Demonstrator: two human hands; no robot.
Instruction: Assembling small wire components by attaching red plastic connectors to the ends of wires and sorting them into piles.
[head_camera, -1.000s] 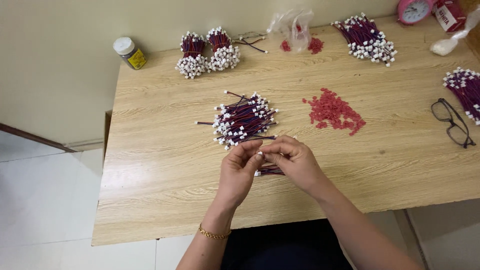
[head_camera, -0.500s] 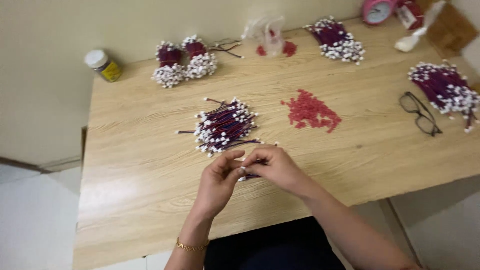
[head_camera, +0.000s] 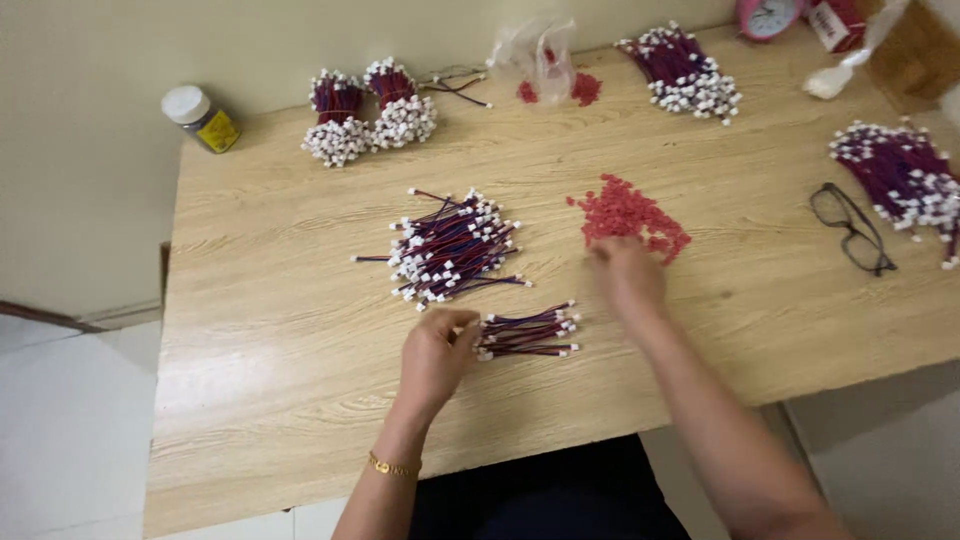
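Head view, left hand curled beside a small wire bundle on the wooden bench, fingertips touching its end, right hand blurred, grip unclear, at the near edge of the red connector heap, bigger wire pile behind.

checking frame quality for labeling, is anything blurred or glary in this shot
Head view: the right hand is motion-blurred at the red pile; the left hand and small wire bundle are sharp. Lighting is soft and even on the table, with no glare and only faint shadows. The top-right corner looks slightly soft.
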